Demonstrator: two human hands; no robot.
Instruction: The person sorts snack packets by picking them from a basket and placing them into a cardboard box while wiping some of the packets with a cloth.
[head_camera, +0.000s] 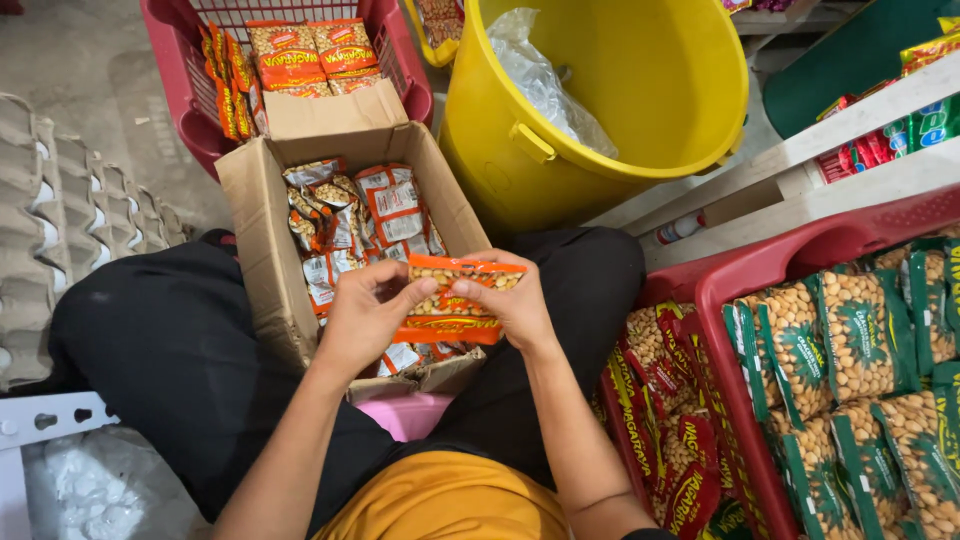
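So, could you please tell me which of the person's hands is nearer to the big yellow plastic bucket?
Right. The right hand grips the orange snack packet below the big yellow plastic bucket; the left hand grips the packet's other side, farther away, over the cardboard box.

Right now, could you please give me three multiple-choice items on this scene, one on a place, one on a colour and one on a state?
1. Where is the open cardboard box?
A. between the person's knees
B. inside the tub
C. on the shelf

2. What colour is the big tub?
A. blue
B. yellow
C. white

3. How is the orange peanut packet held?
A. by the left hand alone
B. by both hands
C. lying untouched in the box

Answers: 1 A, the box stands between the black-trousered legs. 2 B, its wall and rim are yellow. 3 B, the right hand grips it too, above the box.
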